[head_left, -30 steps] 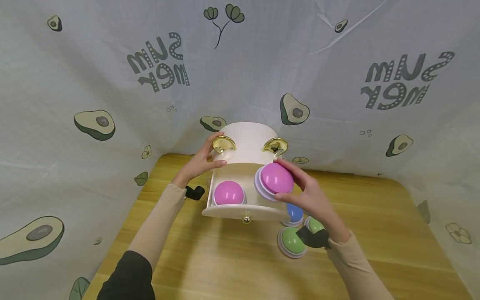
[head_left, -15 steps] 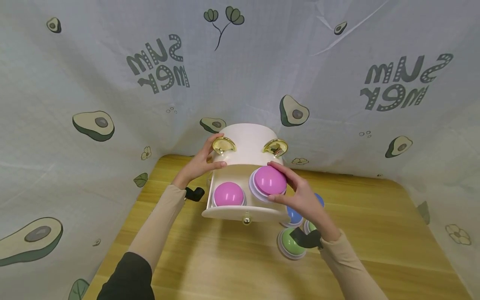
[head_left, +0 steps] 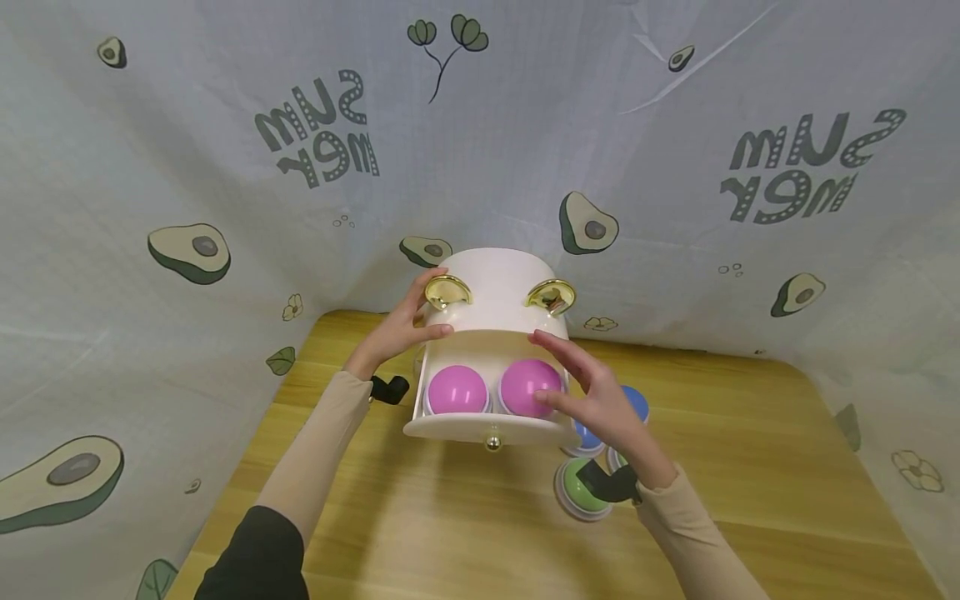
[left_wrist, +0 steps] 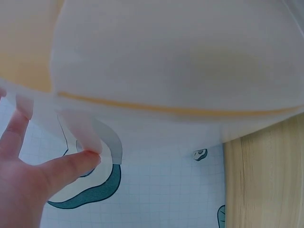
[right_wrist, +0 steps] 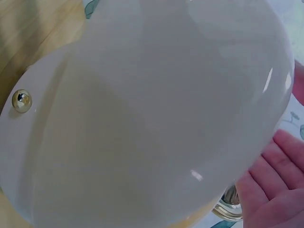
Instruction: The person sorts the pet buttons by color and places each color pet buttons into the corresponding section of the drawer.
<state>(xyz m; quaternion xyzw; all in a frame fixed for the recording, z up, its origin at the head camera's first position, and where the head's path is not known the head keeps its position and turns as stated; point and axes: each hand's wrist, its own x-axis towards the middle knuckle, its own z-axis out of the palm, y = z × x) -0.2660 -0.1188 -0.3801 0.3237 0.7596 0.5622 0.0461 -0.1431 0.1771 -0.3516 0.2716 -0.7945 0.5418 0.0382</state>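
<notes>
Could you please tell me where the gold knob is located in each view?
Head: the gold knob is in the lower half, near mid-width.
Left wrist: it is not visible.
Right wrist: the gold knob is near the left edge.
Shared landmark: the white box.

Head view, one: from the person's head, above the near side of the desk (head_left: 450, 525), facing forward and down; the widest and farthest off, taking in the white case (head_left: 495, 283), left hand (head_left: 397, 332), right hand (head_left: 603, 400) and the cloth (head_left: 480, 158) behind. Left wrist view, one: very near, the case filling its upper part, facing the cloth; turned sideways, desk up the right edge, hand lower left. Right wrist view, one: close by the case, which fills most of it; desk upper left, hand lower right. Shared, head and right wrist: gold knob (head_left: 492, 444). All three: case, desk, cloth.
</notes>
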